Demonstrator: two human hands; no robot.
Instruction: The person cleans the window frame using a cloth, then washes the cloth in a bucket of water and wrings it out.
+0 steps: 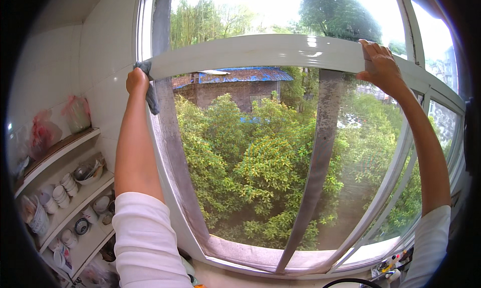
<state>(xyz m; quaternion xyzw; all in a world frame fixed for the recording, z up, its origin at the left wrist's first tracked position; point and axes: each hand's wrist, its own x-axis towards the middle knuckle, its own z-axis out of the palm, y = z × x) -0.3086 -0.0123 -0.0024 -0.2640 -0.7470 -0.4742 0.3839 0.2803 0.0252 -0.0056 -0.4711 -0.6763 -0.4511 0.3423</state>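
My left hand (pixel 138 81) grips a dark grey cloth (pixel 152 98) at the left end of the window's white crossbar (pixel 255 51). Part of the cloth sticks out above my fist, and a loose end hangs down along the side frame. Toward the right end of the same bar, my right hand (pixel 381 64) rests with its fingers over the top edge and the thumb below. Under the bar, a sliding pane with a dirty grey upright (pixel 313 160) stands in the frame. Left of that upright, green trees and a blue-roofed building show through the opening.
Shelves (pixel 75 209) at the left hold stacked white cups (pixel 60 196), bowls and a metal pot (pixel 83 171). Plastic bags (pixel 43 132) sit on the top shelf. At the lower right, utensils (pixel 391 265) stand near the sill, beside a dark curved rim (pixel 351 281).
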